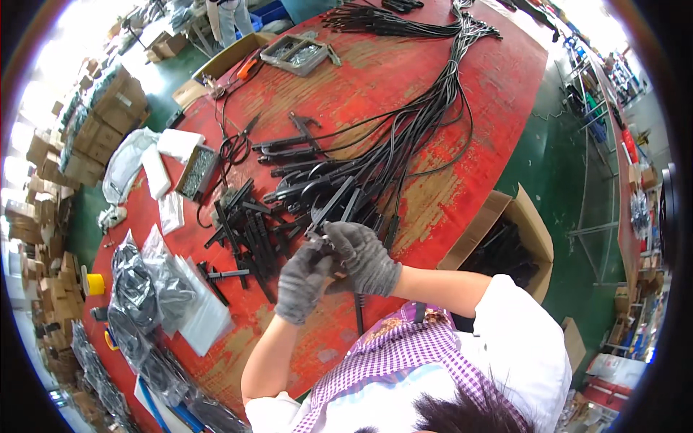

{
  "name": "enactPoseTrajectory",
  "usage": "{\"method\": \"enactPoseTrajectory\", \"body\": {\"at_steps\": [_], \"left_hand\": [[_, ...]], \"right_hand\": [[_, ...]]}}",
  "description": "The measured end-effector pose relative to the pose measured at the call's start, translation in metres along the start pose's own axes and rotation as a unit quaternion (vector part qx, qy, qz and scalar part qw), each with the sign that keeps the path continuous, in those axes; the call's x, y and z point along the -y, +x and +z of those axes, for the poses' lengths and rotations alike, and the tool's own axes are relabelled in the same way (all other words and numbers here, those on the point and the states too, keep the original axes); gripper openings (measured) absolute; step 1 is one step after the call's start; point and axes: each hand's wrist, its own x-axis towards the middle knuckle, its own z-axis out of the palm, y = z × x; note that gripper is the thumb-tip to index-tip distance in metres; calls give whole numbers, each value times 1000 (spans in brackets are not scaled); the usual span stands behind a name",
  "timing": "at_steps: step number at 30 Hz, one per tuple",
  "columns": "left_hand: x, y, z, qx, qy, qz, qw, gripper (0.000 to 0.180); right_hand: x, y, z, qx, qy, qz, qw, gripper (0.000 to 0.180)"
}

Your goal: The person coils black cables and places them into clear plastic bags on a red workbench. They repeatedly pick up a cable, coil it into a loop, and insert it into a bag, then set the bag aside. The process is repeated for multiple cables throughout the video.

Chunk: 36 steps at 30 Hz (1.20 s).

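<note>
My left hand [299, 283] and my right hand [363, 258], both in grey knit gloves, meet above the near middle of the red table. Their fingers are pinched together around a small metallic part [315, 234], mostly hidden by the gloves. Just beyond them lies a heap of black plastic arms [317, 177] joined to long black cables [426, 108]. Left of the hands, loose black bar-shaped pieces [253, 231] are piled up. A few dark pieces lie partly under my right hand.
A box of small metal hardware [198, 173] and a compartment tray [296, 55] hold fasteners. Clear plastic bags [198, 307] and a yellow tape roll [93, 284] lie at left. An open carton [530, 216] with black parts stands beside the right table edge.
</note>
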Motion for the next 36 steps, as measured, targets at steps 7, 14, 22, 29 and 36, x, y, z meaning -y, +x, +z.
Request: {"method": "enactPoseTrajectory", "body": {"at_steps": [7, 14, 22, 29, 36], "left_hand": [[-7, 110, 90, 40, 56, -10, 998, 57], [59, 246, 186, 74, 489, 86, 865, 78], [97, 365, 281, 130, 548, -92, 821, 109], [140, 367, 306, 25, 591, 45, 805, 102], [142, 371, 300, 14, 570, 92, 816, 98]], "right_hand": [[-111, 0, -52, -72, -78, 70, 992, 85], [-410, 27, -210, -110, 599, 517, 601, 48], [-653, 69, -290, -235, 597, 533, 551, 24], [-752, 82, -310, -189, 635, 548, 510, 33], [-793, 114, -332, -133, 619, 598, 492, 39]]}}
